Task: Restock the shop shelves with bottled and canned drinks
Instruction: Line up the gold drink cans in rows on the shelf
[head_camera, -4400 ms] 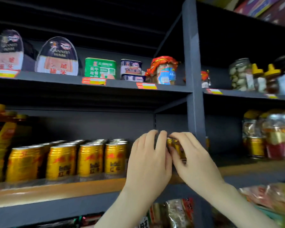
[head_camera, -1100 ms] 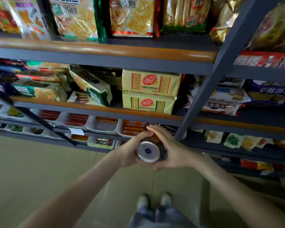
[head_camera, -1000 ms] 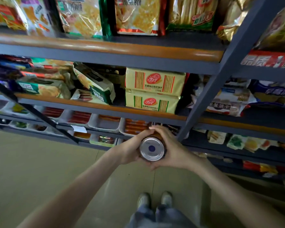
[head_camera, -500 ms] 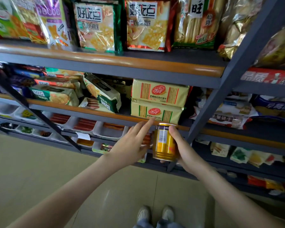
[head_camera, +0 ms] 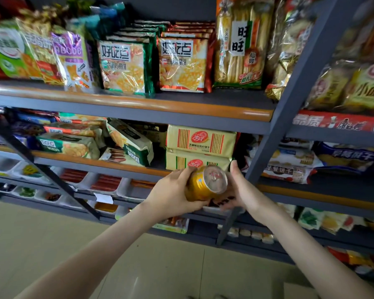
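Left hand [head_camera: 173, 196] wraps the gold can [head_camera: 205, 184] round its side. The can is tilted, top toward me, held in the air in front of the biscuit shelf [head_camera: 121, 165]. Right hand [head_camera: 241, 190] lies just beside and under it, thumb up; gripping or not, I cannot tell.

Judgement: firm side grip, bring the can upright before moving.

Yellow boxes [head_camera: 200, 140] are just behind, snack bags [head_camera: 123, 65] above. Grey post [head_camera: 289, 100] near the right hand is a likely snag.

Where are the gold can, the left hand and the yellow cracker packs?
gold can [head_camera: 203, 184], head view, gold side near the lid.
left hand [head_camera: 171, 196], head view, back of hand.
yellow cracker packs [head_camera: 201, 138], head view, upper pack's front.
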